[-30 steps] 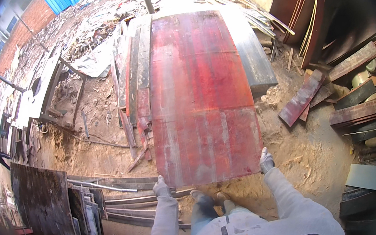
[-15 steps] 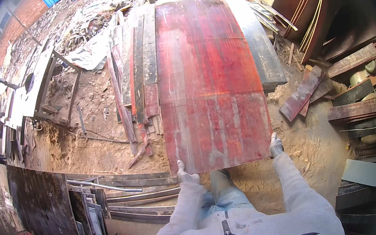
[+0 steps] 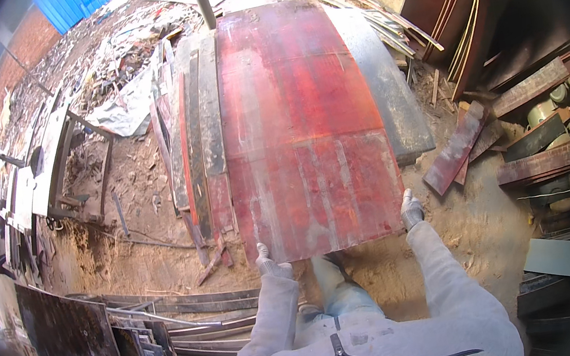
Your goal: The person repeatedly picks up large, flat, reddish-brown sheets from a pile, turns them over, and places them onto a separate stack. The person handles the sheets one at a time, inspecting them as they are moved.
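A large, worn red board (image 3: 305, 139) stretches away in front of me, its face scuffed and streaked grey. My gloved left hand (image 3: 271, 263) grips its near left corner, thumb on top and the fingers hidden beneath. At the near right edge my gloved right hand (image 3: 412, 210) clasps the board in the same way. Beyond and under it lie a grey-black panel (image 3: 398, 100) on the right and several narrow planks (image 3: 212, 133) on the left. The board's near edge hangs above my legs.
A metal pole (image 3: 200, 0) rises by the board's far end. Short reddish planks (image 3: 457, 146) lie on the dirt at right, near stacked boards (image 3: 552, 162). To the left are a metal-framed table (image 3: 53, 163) and a dark upright panel (image 3: 71, 339). Long strips (image 3: 209, 312) lie at lower left.
The board's near end has shifted slightly left and tilted in my hands, both of which keep their hold. The view has turned a little, moving the background.
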`<state>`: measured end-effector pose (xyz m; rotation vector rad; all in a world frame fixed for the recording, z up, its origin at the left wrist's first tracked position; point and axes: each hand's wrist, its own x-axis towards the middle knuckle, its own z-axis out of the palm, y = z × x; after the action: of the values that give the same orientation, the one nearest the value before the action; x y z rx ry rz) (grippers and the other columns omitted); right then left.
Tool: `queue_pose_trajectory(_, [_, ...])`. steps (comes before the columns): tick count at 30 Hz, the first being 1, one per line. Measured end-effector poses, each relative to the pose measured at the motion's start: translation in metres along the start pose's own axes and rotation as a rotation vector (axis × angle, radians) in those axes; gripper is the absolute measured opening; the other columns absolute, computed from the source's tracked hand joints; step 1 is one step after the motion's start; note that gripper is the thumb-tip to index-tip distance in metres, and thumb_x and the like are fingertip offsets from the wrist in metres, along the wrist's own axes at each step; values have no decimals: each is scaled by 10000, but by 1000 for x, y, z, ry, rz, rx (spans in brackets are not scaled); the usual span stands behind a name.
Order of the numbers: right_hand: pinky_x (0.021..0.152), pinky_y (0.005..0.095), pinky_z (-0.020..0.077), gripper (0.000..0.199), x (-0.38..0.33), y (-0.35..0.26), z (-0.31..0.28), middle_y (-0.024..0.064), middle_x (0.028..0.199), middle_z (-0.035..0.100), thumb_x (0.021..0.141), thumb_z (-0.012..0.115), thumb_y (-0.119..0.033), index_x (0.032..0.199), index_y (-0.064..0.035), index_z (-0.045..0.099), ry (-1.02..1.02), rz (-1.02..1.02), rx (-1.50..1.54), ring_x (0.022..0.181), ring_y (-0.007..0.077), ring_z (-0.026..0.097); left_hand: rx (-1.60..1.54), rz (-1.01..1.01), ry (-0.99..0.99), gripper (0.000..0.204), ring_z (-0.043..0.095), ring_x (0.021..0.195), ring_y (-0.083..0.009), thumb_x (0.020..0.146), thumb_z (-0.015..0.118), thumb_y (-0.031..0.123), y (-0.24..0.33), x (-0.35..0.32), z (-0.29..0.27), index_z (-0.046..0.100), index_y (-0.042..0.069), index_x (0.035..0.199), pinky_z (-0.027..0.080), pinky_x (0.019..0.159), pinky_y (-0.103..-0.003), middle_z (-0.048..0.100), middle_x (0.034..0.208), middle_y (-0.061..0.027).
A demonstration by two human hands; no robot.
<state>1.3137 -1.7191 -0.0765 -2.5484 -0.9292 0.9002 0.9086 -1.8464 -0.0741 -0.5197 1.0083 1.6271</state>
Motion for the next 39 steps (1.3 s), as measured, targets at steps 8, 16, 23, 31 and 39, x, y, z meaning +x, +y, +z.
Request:
queue_pose_trajectory(8, [967,514,525,771,25,-59,3,301,1207,686,1051,271,-607,1270,46,616,149,-195,-149,1127,434,675,81,62,-2,495,622,1226,-329,1060,551,399,5,54,49,557,30,1389,516,1056,-532,634,1365,-135])
queue_pose_trajectory(16, [1100,551,423,400,-153,-118,93,213,1286,625,933,654,-244,1255,-8,622,259,-1554,47,1236,402,588,41,38,-61,470,613,1236,-358,1052,565,399,28,48,75,580,49,1365,501,1065,-569,633,1378,-131])
queue_pose_trajectory(23, [1162,545,393,359,-126,-153,128,203,1304,643,937,653,-214,1224,2,644,160,-1563,41,1266,387,597,131,34,-22,509,585,1277,-368,1058,552,410,29,50,102,534,55,1422,465,1090,-611,603,1408,-154])
queue_pose_trajectory(31, [1185,509,366,347,-88,-219,139,200,1302,651,979,603,-238,1202,17,676,190,-1523,-17,1281,364,583,150,-94,-68,613,567,1280,-372,1003,607,495,52,75,167,527,57,1424,447,1084,-602,602,1393,-154])
queue_pose_trajectory(39, [1134,510,423,280,-55,-284,161,164,1253,674,947,660,-203,1167,-29,672,285,-1561,-16,1237,357,610,699,-60,163,569,607,966,-290,1000,597,552,35,49,133,612,18,1195,524,812,-460,659,1159,-166])
